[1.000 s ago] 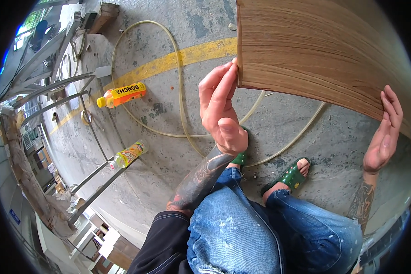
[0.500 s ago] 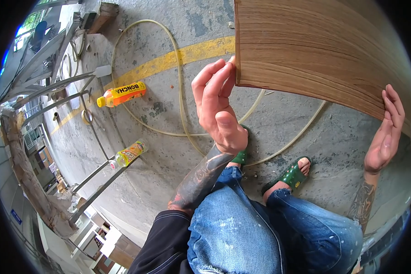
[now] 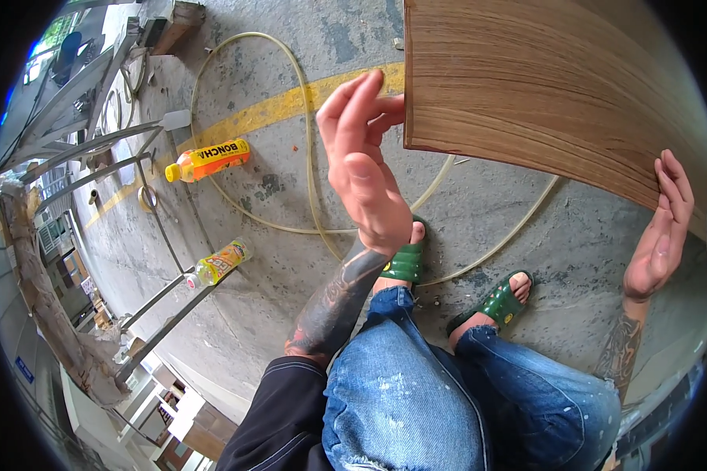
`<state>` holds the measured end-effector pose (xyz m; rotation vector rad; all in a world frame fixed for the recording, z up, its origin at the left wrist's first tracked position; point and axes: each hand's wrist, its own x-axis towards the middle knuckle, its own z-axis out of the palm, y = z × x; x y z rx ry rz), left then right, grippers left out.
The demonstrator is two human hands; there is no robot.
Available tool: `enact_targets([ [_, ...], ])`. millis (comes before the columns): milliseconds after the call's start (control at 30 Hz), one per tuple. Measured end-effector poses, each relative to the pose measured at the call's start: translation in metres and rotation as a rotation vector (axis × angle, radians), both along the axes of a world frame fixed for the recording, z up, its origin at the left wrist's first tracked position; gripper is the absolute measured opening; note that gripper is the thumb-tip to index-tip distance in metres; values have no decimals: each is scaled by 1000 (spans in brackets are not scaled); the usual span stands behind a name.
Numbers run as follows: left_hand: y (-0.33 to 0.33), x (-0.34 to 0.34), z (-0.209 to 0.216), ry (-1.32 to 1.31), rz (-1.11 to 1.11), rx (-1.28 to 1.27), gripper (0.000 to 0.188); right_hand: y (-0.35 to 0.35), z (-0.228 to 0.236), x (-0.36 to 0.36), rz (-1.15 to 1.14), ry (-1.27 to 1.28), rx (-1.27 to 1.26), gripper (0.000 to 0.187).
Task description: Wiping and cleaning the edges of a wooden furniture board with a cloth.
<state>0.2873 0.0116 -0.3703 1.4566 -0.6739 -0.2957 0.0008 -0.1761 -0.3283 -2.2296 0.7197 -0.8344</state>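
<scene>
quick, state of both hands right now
Left hand: open, loosely bent at the left edge of the wood-grain panel.
Right hand: open, at the panel's lower edge.

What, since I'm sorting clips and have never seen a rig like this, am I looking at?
No robot here: these are a person's own bare hands, seen from above by a fisheye camera worn on the head, so straight edges bend.

The left hand, half curled, reaches the left edge of a wood-grain panel. The right hand is open, its fingers at the panel's lower edge, toward the right. Neither is closed around it; how firmly they touch, I can't tell.

On the concrete floor lie a pale hose and an orange drink bottle.
</scene>
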Motion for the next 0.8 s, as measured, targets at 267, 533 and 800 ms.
enact_targets([
  [267,-1,-4,1,-19,-20,-5,89,-2,3,-3,-17,-11,13,61],
  [533,-17,24,2,88,-53,-99,79,5,1,4,-6,-46,19,61],
  [800,-12,21,2,43,-80,-39,84,8,5,12,-46,-28,-16,61],
])
